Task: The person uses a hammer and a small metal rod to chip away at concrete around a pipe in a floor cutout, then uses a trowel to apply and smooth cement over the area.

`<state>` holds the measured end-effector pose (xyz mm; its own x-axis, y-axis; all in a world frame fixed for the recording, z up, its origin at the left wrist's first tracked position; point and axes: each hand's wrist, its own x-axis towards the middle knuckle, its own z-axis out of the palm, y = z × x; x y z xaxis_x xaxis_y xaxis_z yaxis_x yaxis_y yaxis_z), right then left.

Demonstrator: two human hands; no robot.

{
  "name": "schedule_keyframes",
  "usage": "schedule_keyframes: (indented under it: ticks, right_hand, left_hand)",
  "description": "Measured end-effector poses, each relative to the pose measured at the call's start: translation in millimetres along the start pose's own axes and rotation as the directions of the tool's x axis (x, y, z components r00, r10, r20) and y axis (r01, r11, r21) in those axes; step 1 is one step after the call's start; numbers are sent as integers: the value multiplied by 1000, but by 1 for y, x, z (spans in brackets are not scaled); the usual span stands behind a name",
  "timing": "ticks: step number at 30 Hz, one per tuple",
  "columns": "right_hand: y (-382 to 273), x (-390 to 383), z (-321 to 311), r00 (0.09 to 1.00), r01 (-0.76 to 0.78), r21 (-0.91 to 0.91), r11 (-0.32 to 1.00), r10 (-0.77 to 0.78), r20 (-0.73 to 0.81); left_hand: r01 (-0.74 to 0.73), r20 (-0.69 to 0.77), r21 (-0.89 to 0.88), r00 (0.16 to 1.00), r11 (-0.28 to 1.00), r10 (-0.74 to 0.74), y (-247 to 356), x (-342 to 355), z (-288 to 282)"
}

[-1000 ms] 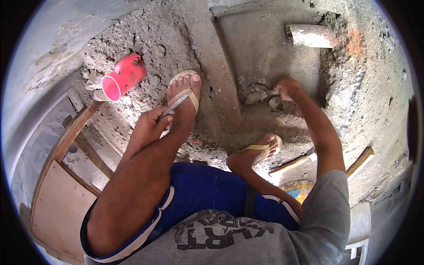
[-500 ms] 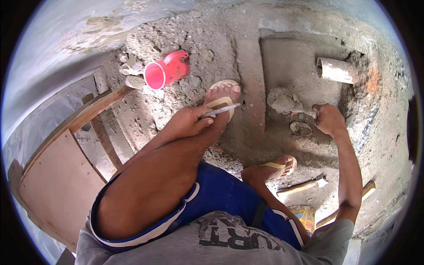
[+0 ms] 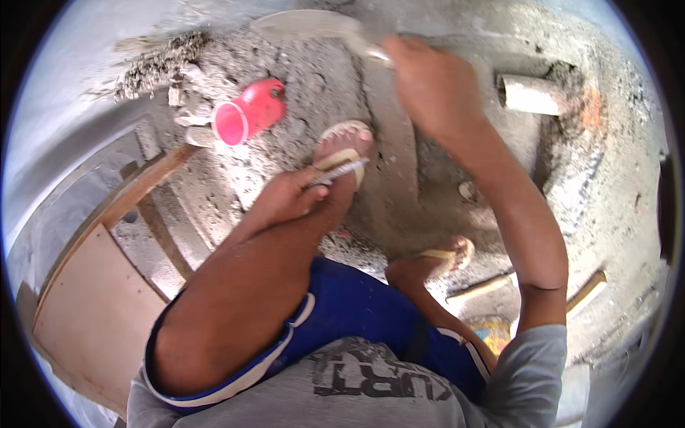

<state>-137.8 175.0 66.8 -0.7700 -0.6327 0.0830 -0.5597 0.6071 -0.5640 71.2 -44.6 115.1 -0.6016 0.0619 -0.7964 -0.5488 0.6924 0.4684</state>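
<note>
My right hand (image 3: 439, 89), blurred by motion, is closed round the handle of a trowel (image 3: 307, 23). The trowel's pale, smeared blade points left, close to the base of the wall. Below and left of it, my left hand (image 3: 289, 196) rests by my knee and shin, its fingers closed on a short ribbed metal rod (image 3: 341, 172). The rod's free end crosses over my sandalled foot. A rough dark patch of wet mortar (image 3: 164, 63) shows along the wall's foot, left of the blade. Part of a square recess (image 3: 446, 167) in the ground lies hidden under my right forearm.
A red plastic mug (image 3: 250, 113) lies on its side on the rubble. A white pipe (image 3: 529, 94) juts into the recess from the right. Near my other foot lie a wooden-handled tool (image 3: 479, 288) and a yellow container (image 3: 492, 334). A wooden frame with a board (image 3: 100, 285) stands left.
My right hand has swung the trowel up and left, out of the recess. The mortar lump on its blade no longer shows, and a dark rough patch has appeared on the wall's foot.
</note>
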Motion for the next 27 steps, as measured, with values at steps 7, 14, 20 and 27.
schedule_keyframes:
  ticks: [7, 14, 20, 27]
  right_hand:
    - [149, -189, 52, 700, -497, -250, 831, 554, 450]
    - [202, -267, 112, 611, -358, -380, 853, 522, 595]
    - [216, -287, 77, 711, -473, -252, 844, 535, 458]
    - [223, -220, -27, 497, -189, -666, 721, 655, 569]
  left_hand:
    - [-17, -47, -18, 999, 1000, 16, 2, 0, -11]
    - [-31, -35, 46, 999, 998, 33, 15, 10, -9]
    - [-8, -32, 43, 999, 999, 10, 17, 12, -8]
    - [-23, -44, 37, 999, 999, 25, 7, 12, -6]
